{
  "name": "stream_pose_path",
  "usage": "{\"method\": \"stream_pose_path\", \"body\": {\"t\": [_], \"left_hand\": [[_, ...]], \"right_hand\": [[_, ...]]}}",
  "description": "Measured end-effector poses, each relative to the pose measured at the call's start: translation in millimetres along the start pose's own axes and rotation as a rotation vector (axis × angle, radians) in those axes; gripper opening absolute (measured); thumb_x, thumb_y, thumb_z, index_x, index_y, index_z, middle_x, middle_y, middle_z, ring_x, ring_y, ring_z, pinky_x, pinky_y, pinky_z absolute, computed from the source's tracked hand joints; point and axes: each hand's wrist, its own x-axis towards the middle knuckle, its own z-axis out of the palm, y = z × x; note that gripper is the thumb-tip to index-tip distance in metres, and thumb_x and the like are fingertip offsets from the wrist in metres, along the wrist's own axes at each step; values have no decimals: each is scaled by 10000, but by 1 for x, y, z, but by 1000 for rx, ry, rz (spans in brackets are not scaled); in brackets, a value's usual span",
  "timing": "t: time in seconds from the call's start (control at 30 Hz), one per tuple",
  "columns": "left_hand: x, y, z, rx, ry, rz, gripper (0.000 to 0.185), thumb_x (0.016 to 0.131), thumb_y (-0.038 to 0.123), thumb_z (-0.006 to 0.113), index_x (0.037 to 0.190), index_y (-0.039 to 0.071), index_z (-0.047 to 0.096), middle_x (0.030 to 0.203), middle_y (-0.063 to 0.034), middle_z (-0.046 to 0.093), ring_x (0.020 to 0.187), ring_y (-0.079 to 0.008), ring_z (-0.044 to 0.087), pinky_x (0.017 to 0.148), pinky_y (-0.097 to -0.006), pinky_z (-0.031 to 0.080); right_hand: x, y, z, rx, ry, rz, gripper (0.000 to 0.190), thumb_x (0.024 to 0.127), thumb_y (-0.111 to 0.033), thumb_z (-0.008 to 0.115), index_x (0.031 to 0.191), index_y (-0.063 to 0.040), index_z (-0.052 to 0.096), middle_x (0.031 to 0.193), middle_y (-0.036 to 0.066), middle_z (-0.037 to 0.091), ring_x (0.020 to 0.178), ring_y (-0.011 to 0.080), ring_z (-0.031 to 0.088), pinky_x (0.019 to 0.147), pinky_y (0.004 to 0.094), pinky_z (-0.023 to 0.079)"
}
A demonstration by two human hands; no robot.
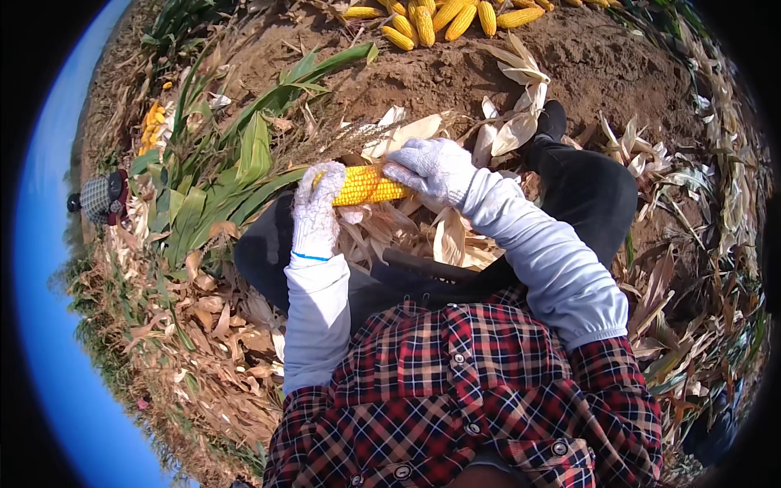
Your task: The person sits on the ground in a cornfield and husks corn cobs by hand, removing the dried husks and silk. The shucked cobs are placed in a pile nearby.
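Note:
A bare yellow ear of corn (367, 185) lies level across both hands above my lap. My left hand (320, 198), in a white knit glove, wraps around the ear's left end. Over its right end, the gloved fingers of my right hand (434, 172) are closed, hiding that tip. Dry pale corn husks (451, 238) are heaped between my legs beneath the ear. Just beyond my right hand is a peeled-back dry husk (518, 128) near my shoe.
Several husked ears (454, 18) are piled on the bare soil (451, 73) ahead. Green corn leaves (244, 158) spread to the left. Farther left are another corn pile (151, 128) and a person in a checked top (97, 198). Dry stalks (732, 165) line the right side.

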Motion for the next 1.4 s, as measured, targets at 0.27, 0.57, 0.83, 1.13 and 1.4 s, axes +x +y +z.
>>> {"method": "stream_pose_path", "body": {"t": [0.27, 0.57, 0.83, 1.13, 1.4], "left_hand": [[-2, 7, 1, 122, -54, -142, 225, 940, 117, 726, 1148, 52, 670, 1054, -59, 677, 831, -145, 680, 563, -265, 570], [95, 12, -9, 1298, -482, -182, 648, 802, 490, 863, 1278, 110, 640, 1078, -168, 740, 740, -225, 744, 611, -324, 574], [243, 100, 88, 146, -66, 330, 459, 893, 130, 819, 1240, -38, 570, 1115, -186, 670, 773, -240, 718, 619, -320, 668], [145, -70, 117, 1130, -847, 34, 273, 973, 290, 692, 1147, 83, 732, 1079, -97, 742, 903, -219, 718, 825, -353, 578], [100, -256, 79, 1468, -1024, -36, 434, 983, 266, 554, 1398, 144, 594, 1354, -173, 641, 1291, -349, 588, 1080, -447, 474]], "right_hand": [[2, 21, -32, 734, 620, 517, 405, 1017, -437, 637, 1008, -41, 718, 761, 61, 678, 752, 174, 676, 683, 338, 529], [-6, -15, -11, -80, -543, 145, 315, 944, -240, 664, 1219, -87, 656, 986, 180, 713, 985, 381, 697, 834, 466, 546], [-36, -39, 57, -134, -999, 73, 307, 934, -246, 648, 1183, -104, 759, 1131, 133, 756, 1091, 335, 715, 899, 450, 570], [-41, -47, 85, -68, -1071, 82, 290, 893, -240, 689, 1138, -118, 784, 1086, 106, 769, 1067, 309, 726, 871, 445, 570], [-46, -44, 98, -29, -1108, 111, 276, 856, -234, 726, 1099, -130, 806, 1045, 82, 780, 1045, 285, 736, 845, 440, 571]]}}
